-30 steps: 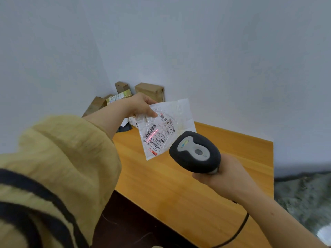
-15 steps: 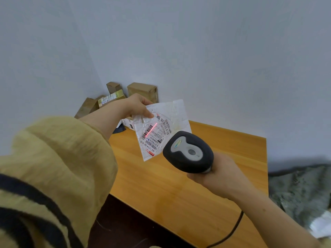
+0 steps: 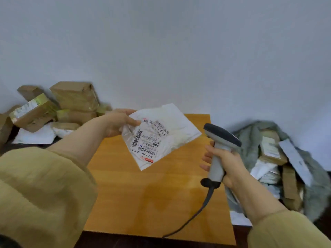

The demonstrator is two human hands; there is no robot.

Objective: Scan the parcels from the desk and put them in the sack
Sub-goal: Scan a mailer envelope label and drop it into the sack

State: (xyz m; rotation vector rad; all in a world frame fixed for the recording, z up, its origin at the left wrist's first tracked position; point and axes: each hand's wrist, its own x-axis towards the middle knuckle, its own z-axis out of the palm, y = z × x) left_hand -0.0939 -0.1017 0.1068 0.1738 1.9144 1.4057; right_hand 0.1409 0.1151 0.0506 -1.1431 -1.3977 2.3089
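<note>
Left hand: the left hand (image 3: 116, 122) grasps the parcel (image 3: 166, 133) by its left edge, thumb on top.
Parcel: a flat white mailer, held in the air above the far edge of the bench (image 3: 152, 203), with its label (image 3: 146, 142) facing up and tilted.
Right hand: the right hand (image 3: 225, 163) is wrapped round the handle of the scanner (image 3: 222, 136), with some fingers loose.
Scanner: it stands upright over the bench's right edge, its head no longer aimed at the label. Its cable (image 3: 195, 213) trails back across the bench toward the near edge.
Change: a second ago the scanner pointed at the label and a red line lay across a barcode. Now the line is gone and the scanner has swung off to the right.
View: the head has turned right, so the sack (image 3: 250, 140) shows in full.
Sack: grey, open, just off the bench's right edge, with brown boxes and white mailers already inside.
Meaning: the scan of this parcel looks finished. The step left for it is the carry to the sack, past the scanner hand.
Pile: the pile (image 3: 75, 99) of brown boxes and white mailers off the bench's far-left corner has yet to be scanned, so the task is well short of done.
</note>
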